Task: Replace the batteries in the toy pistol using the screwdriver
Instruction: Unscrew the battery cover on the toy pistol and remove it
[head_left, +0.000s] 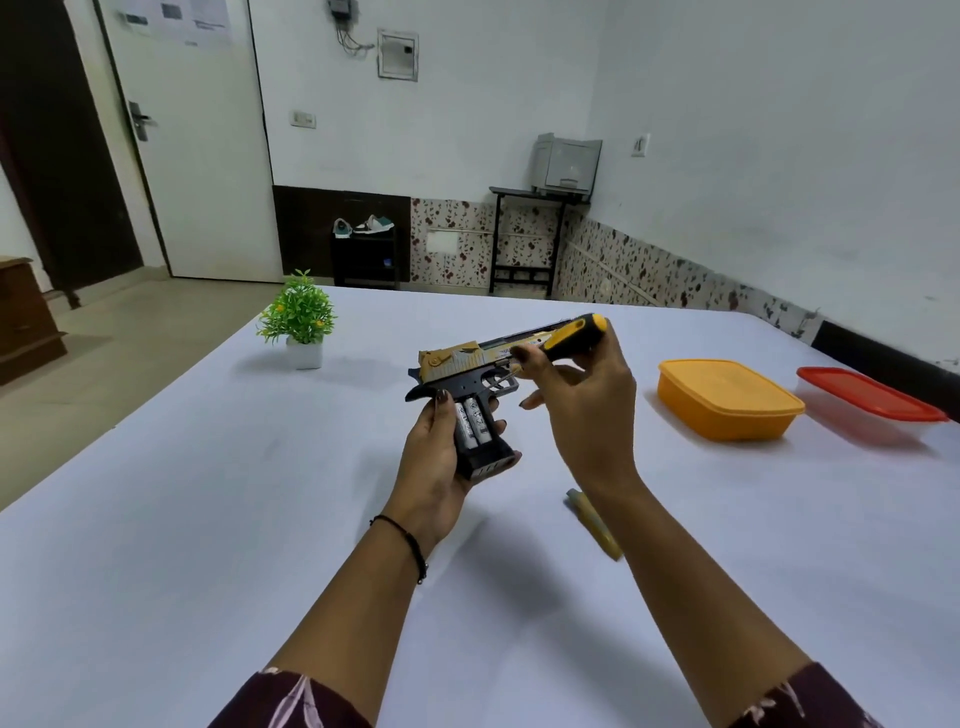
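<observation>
Your left hand (436, 467) grips the pistol (457, 364), batteries (475, 423) bared beside your thumb; your right hand (587, 415) grips the screwdriver (574, 335). Swap step, I judge: next, lever them out.

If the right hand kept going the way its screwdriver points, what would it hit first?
Most likely the black and gold plastic toy pistol, just by its trigger. The right hand aims the yellow-and-black-handled screwdriver there, and the tip seems to be at the surface. Depth is hard to judge.

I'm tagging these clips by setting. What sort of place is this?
Probably a room in a home or small office: a door with papers stuck on it, a printer on a stand, shoes on a low rack.
</observation>
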